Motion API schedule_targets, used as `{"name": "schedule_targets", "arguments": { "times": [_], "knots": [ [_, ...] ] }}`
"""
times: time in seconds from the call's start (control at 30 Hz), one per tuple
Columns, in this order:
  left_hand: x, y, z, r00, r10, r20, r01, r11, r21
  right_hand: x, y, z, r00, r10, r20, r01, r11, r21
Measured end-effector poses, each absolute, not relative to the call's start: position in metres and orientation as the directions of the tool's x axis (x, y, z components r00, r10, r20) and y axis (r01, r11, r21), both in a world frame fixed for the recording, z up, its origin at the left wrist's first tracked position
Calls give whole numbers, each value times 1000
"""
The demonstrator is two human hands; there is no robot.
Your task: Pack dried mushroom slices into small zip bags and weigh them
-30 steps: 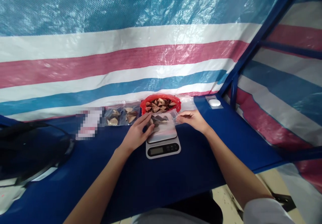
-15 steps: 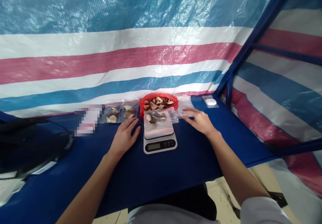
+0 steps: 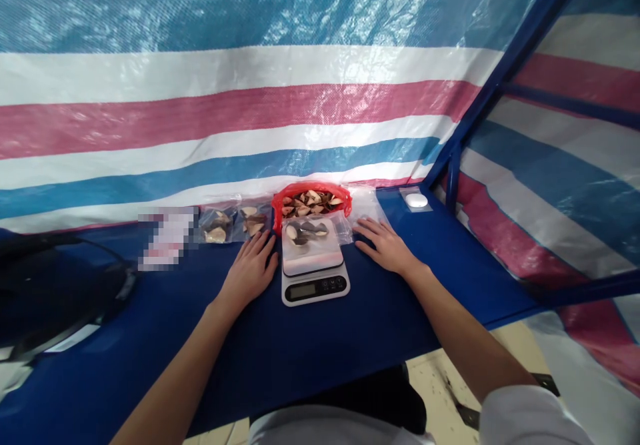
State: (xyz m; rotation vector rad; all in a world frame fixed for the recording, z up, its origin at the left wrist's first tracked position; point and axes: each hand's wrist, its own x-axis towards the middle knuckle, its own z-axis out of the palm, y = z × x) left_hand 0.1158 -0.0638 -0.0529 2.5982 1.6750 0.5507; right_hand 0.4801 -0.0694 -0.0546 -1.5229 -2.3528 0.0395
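Between my hands stands a white digital scale (image 3: 316, 291) with a dark display panel. On its plate lies a clear plastic bag (image 3: 311, 233) holding a few dark-skinned, pale-cut dried slices. My left hand (image 3: 251, 266) rests flat on the table left of the scale, fingers apart and holding nothing; its fingertips are by a clear bag of slices (image 3: 253, 221). My right hand (image 3: 387, 246) lies open to the right of the scale, its fingertips near or on clear plastic bags (image 3: 367, 206). Behind the scale sits a red plastic bag (image 3: 277, 206) full of similar slices.
Another bag of slices (image 3: 216, 225) lies farther left, beside a pixelated slip (image 3: 170, 238). A black object (image 3: 60, 291) takes up the left of the blue table (image 3: 320, 351). A white rounded item (image 3: 416, 200) lies back right. Striped sheeting (image 3: 240, 108) and a blue frame (image 3: 480, 118) enclose the table.
My right hand has lowered and flattened, its fingers spreading beside the scale. My left hand stays in nearly the same place, its fingers a little straighter. The view has shifted slightly.
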Motion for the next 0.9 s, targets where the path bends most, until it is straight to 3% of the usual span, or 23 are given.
{"name": "schedule_targets", "arguments": {
  "times": [0.9],
  "knots": [
    [117, -72, -53, 295, 897, 329, 902, -375, 214, 478, -72, -57, -353, 903, 246, 897, 401, -184]
  ]
}}
